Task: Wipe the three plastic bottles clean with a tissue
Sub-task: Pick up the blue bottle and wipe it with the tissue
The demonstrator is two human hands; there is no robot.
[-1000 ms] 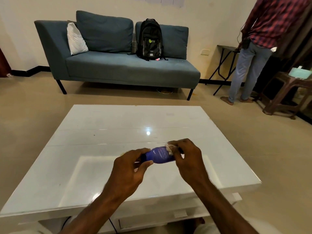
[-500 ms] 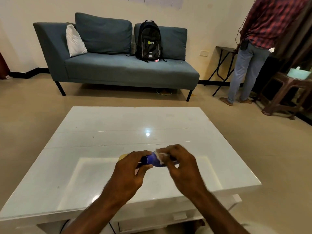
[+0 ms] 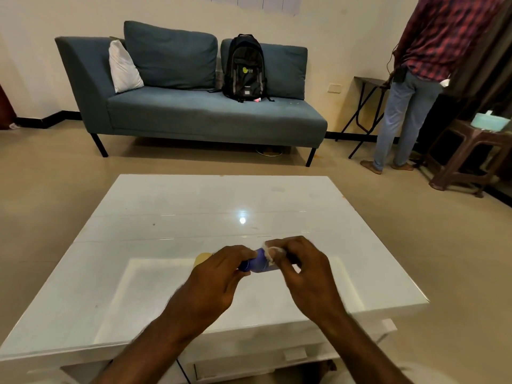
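A small blue plastic bottle lies sideways in the air above the near part of the white glossy table. My left hand grips its left end. My right hand pinches a crumpled white tissue against the bottle's right half, covering most of that end. A tan rounded object peeks out just behind my left hand; I cannot tell what it is. No other bottles show.
A blue sofa with a black backpack and a white cushion stands beyond the table. A person stands at the far right beside a folding side table and a brown stool.
My right hand with the tissue has slid leftward along the bottle, hiding more of it. Both hands sit slightly lower in view.
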